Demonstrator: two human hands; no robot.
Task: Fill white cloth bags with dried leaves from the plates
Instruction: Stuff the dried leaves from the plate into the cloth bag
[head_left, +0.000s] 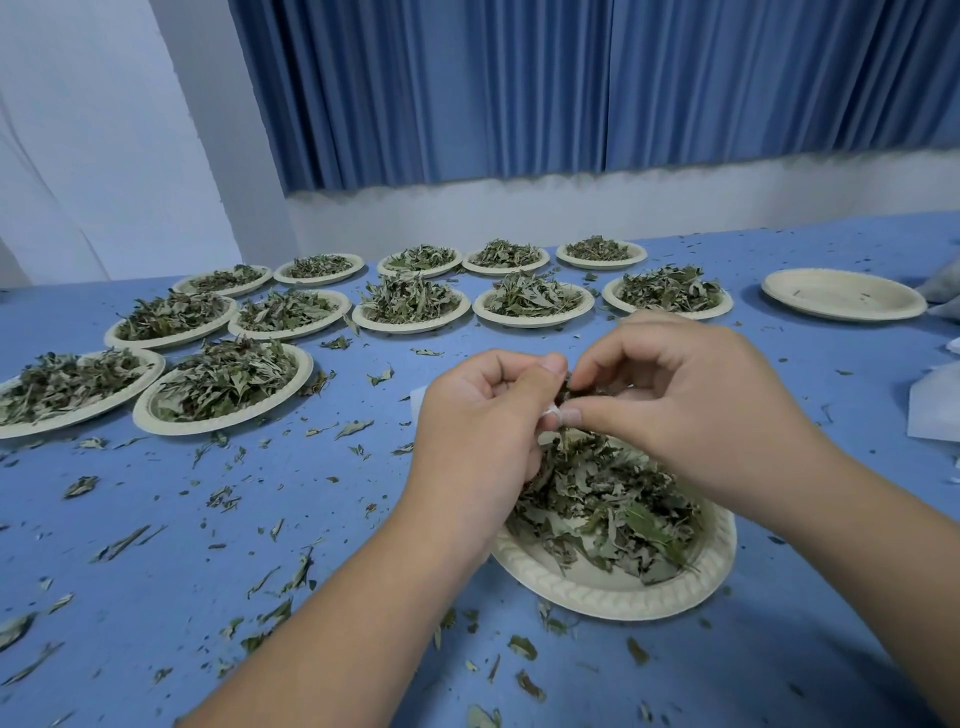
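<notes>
Ideally, left hand (483, 410) keeps pinching the small white cloth bag (550, 413) open over the cream paper plate (618, 592) while right hand (675, 395), gripping crumbly dried green leaves (597, 493), stuffs gently.

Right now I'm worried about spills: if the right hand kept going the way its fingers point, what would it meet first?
The right hand points left, fingertips at the leaf pinch; it would meet the left hand almost immediately, though depth is uncertain.

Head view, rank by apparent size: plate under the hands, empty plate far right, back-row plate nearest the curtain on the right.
Largest to smallest, as they look:
1. Plate under the hands
2. Empty plate
3. Back-row plate

All look like the same kind of plate, so the order probably reflects nearness to the camera, not true size.
</notes>
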